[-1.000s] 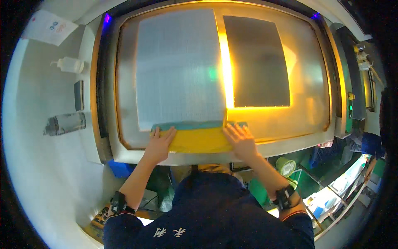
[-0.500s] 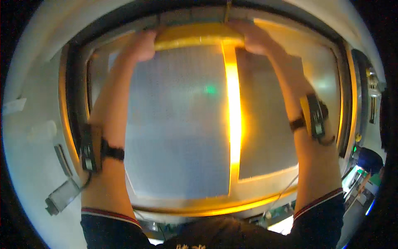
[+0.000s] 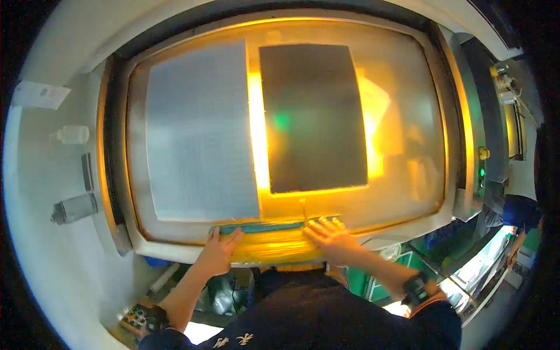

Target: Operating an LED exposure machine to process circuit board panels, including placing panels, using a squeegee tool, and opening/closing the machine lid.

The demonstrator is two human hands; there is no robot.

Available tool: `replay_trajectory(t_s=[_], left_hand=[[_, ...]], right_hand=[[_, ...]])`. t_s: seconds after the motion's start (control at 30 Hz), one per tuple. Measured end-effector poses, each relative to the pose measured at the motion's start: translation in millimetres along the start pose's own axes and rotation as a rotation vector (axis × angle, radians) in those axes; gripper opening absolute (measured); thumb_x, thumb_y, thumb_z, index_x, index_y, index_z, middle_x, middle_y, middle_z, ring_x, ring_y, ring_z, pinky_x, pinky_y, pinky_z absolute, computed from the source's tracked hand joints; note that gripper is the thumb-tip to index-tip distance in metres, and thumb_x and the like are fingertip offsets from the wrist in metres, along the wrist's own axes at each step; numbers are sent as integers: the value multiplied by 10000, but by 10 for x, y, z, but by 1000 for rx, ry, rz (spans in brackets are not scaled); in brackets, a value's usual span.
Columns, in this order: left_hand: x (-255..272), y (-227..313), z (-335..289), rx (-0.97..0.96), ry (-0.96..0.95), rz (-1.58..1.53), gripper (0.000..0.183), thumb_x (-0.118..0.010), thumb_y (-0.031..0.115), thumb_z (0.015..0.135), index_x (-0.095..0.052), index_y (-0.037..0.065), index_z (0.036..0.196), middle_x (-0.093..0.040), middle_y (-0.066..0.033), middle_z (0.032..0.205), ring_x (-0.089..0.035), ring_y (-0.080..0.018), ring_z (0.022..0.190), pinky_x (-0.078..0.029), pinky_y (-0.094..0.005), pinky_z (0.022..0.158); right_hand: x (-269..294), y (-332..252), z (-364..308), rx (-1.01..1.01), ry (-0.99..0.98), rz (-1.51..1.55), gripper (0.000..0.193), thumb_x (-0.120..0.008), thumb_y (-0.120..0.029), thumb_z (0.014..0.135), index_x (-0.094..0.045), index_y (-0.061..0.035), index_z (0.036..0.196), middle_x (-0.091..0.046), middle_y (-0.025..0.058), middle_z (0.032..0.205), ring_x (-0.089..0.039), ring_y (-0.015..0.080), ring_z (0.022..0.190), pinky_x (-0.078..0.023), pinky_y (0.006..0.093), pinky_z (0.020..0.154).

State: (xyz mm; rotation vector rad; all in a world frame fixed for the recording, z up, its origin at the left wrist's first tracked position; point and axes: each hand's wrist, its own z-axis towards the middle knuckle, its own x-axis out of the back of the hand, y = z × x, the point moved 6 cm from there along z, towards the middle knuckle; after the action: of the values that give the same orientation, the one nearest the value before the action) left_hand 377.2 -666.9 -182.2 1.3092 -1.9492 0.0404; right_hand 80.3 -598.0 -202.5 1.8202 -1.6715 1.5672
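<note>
Lit tabletop (image 3: 405, 201) | dark sheet (image 3: 315, 116) | yellow bar (image 3: 274, 248), near side | bottles (image 3: 76, 135) left

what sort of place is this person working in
Probably a workshop, perhaps for printing: there's a large framed panel with yellow light, a pale rectangle and a dark rectangle within it, and a long yellow bar with the left hand and right hand on it.

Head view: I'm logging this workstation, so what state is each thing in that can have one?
Framed panel: partly glowing amber.
Pale sheet: lying flat on the panel, left side.
Dark sheet: lying flat, apart from the pale one.
Yellow bar: held at both ends, along the panel's near edge.
Left hand: holding the bar's left end.
Right hand: holding its right end.
Green indicator light: on.
</note>
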Motion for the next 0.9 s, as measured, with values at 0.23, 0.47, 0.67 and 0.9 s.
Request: replay_trajectory(t_s=[0.23,0.47,0.67,0.9], left_hand=[[-192,250,-43,100,226,17,884,-678,-31,639,-411,130,1466,-428,-61,1516,-377,-518,1328,-255,-612,1126],[560,891,1561,29,450,346,742,-629,65,761,-407,137,1465,-356,-82,1550,-336,-488,1357,-268,-615,1113],[3326,94,3839,201,687,520,778,-631,-1,753,-399,202,1467,-469,-70,1465,-366,-472,1344,-265,-606,1128],[3760,-358,4049,80,830,460,785,-617,11,747,-379,187,1475,-557,-104,1366,-469,-457,1272,-352,-566,1087]], right_hand=[[183,-6,-243,-39,312,60,677,-674,-139,761,-476,-110,1408,-512,115,1434,-508,333,1297,-370,540,1084],[854,1739,-367,-151,257,-179,658,-560,-1,774,-489,-149,1411,-472,102,1467,-457,320,1334,-413,485,1047],[2763,3998,1730,-213,499,-367,770,-574,28,782,-383,-226,1484,-431,43,1506,-415,288,1373,-330,517,1138],[3096,3986,2219,-231,504,-407,800,-620,-3,767,-368,-235,1490,-441,37,1497,-437,294,1352,-372,493,1117]])
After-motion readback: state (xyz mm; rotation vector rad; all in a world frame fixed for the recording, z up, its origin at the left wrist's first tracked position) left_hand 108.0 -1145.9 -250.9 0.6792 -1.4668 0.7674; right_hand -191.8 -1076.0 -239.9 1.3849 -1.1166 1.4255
